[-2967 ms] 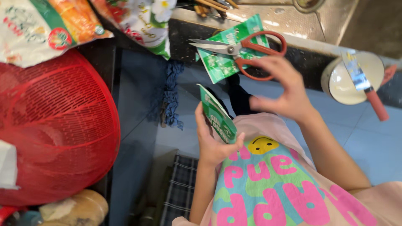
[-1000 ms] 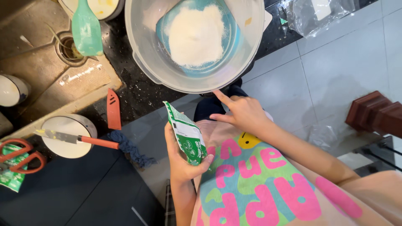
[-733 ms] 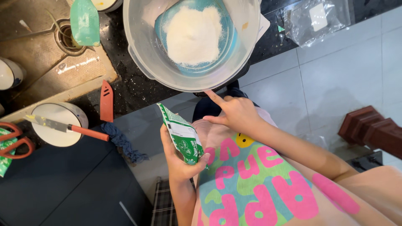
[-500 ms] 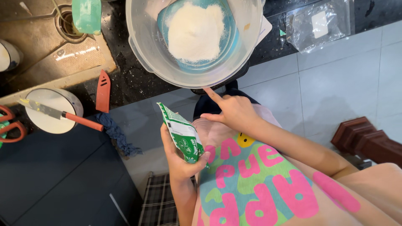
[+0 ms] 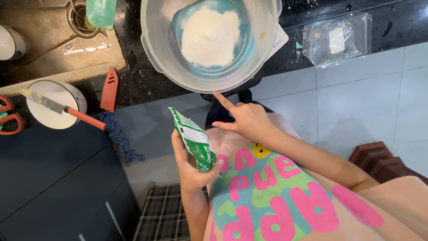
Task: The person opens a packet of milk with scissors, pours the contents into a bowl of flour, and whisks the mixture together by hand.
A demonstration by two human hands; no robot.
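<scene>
Here, from my remote view looking down, the left hand [image 5: 191,167] sits just below the middle of the frame, its fingers [image 5: 217,166] and thumb closed around a small green and white packet [image 5: 194,140]. The packet stands nearly upright with its top edge tilted toward the upper left, and I cannot tell whether that edge is cut open. The right hand [image 5: 247,120] lies just right of the packet, apart from it, holding nothing. Its index finger [image 5: 221,100] points up toward the lower rim of a large clear bowl [image 5: 154,40], very near it or just touching, with the other fingers loosely curled.

The bowl fills the top centre of the frame on a dark speckled counter [image 5: 133,80] and already holds a mound of white powder [image 5: 207,29] over a blue base. I judge that one dry ingredient is in, while the packet is yet to be emptied.

Further out, a red knife sheath [image 5: 109,87] lies left of the bowl. A red-handled knife [image 5: 62,109] rests across a white cup [image 5: 55,102] at the left edge, and a clear plastic bag [image 5: 341,38] lies at the upper right.
</scene>
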